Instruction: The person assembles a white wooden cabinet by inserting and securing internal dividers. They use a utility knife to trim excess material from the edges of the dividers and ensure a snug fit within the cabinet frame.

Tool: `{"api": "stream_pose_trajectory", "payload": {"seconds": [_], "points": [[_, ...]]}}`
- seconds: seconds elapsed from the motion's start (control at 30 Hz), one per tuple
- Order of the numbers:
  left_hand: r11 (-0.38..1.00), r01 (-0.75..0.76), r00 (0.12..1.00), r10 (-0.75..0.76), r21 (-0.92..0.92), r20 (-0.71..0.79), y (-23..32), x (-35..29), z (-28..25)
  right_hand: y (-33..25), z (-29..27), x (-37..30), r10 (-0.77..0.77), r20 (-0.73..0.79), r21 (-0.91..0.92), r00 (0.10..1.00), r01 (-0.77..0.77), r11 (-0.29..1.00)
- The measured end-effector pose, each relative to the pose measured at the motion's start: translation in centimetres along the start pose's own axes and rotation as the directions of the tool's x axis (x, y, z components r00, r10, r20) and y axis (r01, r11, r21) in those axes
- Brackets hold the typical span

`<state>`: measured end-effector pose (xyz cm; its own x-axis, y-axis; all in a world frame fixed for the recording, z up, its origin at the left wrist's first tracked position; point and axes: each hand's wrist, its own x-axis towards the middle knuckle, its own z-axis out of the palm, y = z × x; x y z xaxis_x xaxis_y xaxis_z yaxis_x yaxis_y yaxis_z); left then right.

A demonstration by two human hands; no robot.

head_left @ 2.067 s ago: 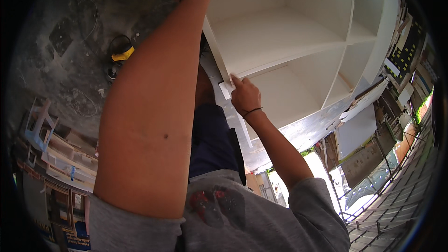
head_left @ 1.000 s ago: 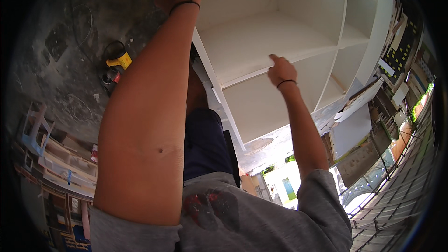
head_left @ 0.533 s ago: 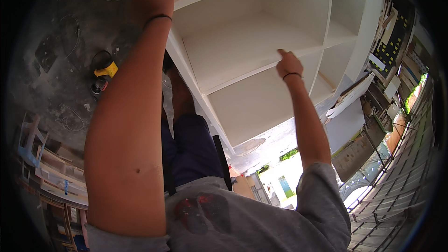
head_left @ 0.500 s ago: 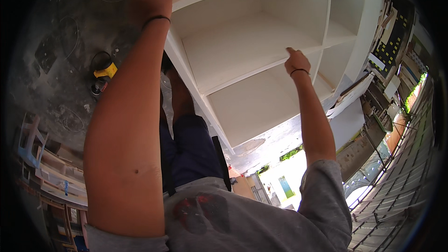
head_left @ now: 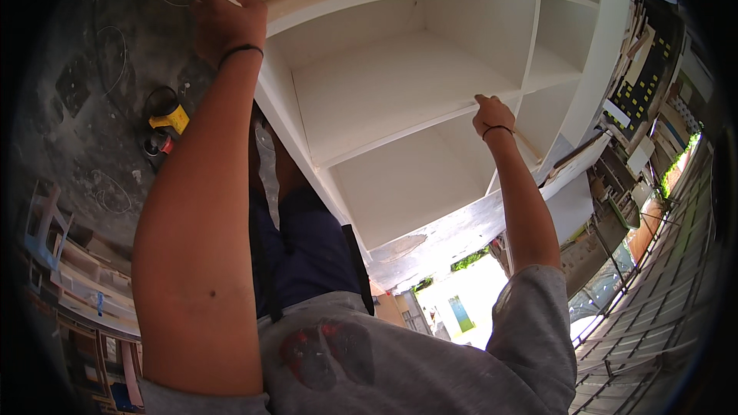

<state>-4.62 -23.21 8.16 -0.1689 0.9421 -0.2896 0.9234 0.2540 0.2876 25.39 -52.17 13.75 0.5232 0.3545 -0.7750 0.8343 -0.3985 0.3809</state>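
Note:
A large white shelf unit (head_left: 400, 127) with several open compartments fills the upper middle, tilted in the view. My left hand (head_left: 231, 24), with a dark band at the wrist, is closed around the edge of its left side panel, thumb toward the inside. Farther right, my right hand (head_left: 493, 115) is closed on the front edge of an inner shelf, close to where it meets an upright divider. Its index finger lies along that edge, and the other fingertips are partly hidden. The compartments near both hands hold no objects that I can see.
On the grey, stained floor at left lies a yellow and black tool (head_left: 169, 117) with a small red and black item (head_left: 159, 144) beside it. A light-blue stool frame (head_left: 48, 227) stands lower left. Boards and wood scraps (head_left: 638, 157) are piled at right.
The shelf unit has shifted slightly down and left in the view. Both hands appear lower, still on its edges; the left one also sits a little farther left.

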Motion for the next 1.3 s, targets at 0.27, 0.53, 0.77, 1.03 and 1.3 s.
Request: {"api": "stream_pose_trajectory", "payload": {"seconds": [0.27, 0.53, 0.77, 1.03, 1.3], "points": [[1.0, -0.019, 0.999, 0.018, -0.009, -0.051, -0.9, 0.4, 0.7, -17.5, 1.8, -11.0, -0.491, 0.203, 0.356, 0.847, 0.403, 0.843], [0.999, -0.037, 0.998, 0.037, 0.014, -0.051, -0.4, 0.3, -0.4, 6.7, -0.8, 4.6, 0.106, -0.009, 0.095, 0.994, -0.105, 0.99], [0.997, -0.057, 0.993, 0.063, 0.058, -0.104, -1.2, -0.2, -1.3, 14.3, 0.4, 5.2, 0.053, -0.141, -0.107, 0.989, -0.069, 0.992], [0.99, -0.125, 0.984, 0.133, 0.07, -0.119, -1.0, 1.2, 0.2, 14.9, 3.0, 7.0, -0.059, -0.295, -0.046, 0.954, 0.047, 0.998], [0.992, -0.093, 0.99, 0.101, 0.079, -0.101, -1.1, 1.3, -0.2, -6.1, 7.0, -5.1, -0.148, -0.411, 0.269, 0.899, 0.275, 0.923]]}}
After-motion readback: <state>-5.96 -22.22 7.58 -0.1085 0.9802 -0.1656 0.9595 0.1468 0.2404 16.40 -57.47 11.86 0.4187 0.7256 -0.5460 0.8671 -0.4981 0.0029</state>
